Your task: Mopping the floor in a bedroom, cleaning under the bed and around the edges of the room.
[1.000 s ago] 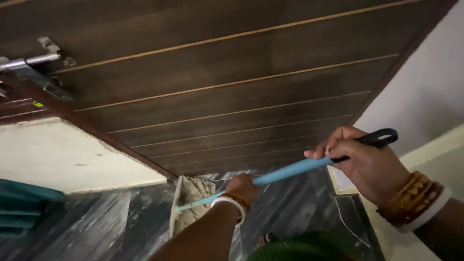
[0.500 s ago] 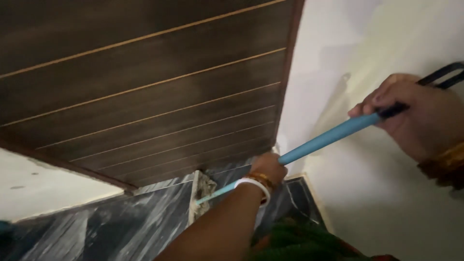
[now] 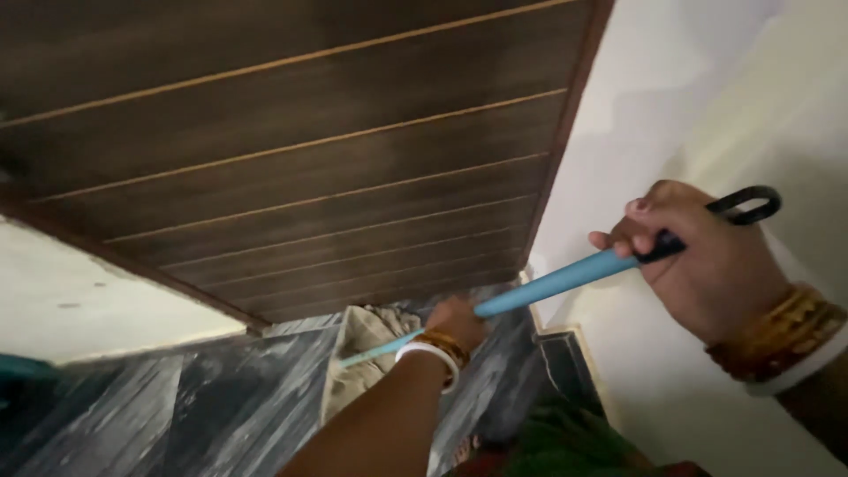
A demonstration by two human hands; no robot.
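From the head camera, looking steeply down, the person works a mop with a blue handle (image 3: pixel 556 283) across a dark, streaked stone floor (image 3: pixel 177 397) at the foot of a dark wooden door (image 3: pixel 336 168) with thin pale grooves. The right hand (image 3: pixel 698 256) sits high on the shaft, fingers curled tight round the black grip, whose hanging loop (image 3: pixel 746 205) sticks out past the knuckles; gold and white bangles (image 3: pixel 786 340) ring that wrist. The left hand (image 3: pixel 455 320) is lower down, fist wrapped round the blue shaft where it narrows, with a white and gold bangle at the wrist. Beyond it the mop head (image 3: pixel 362 353), a pale, grubby cloth pad, lies flat on the floor just beside the door's bottom edge, near the corner where the door frame meets a white wall (image 3: pixel 707 106). The step in hand appears to be wiping the strip of floor along the door. Reaching into the corner by the black skirting (image 3: pixel 565 362) would call for both grips to stay firm, with the pad pressed flat and steered sideways, clear of the door's edge. A green garment (image 3: pixel 565 446) shows at the lower edge.
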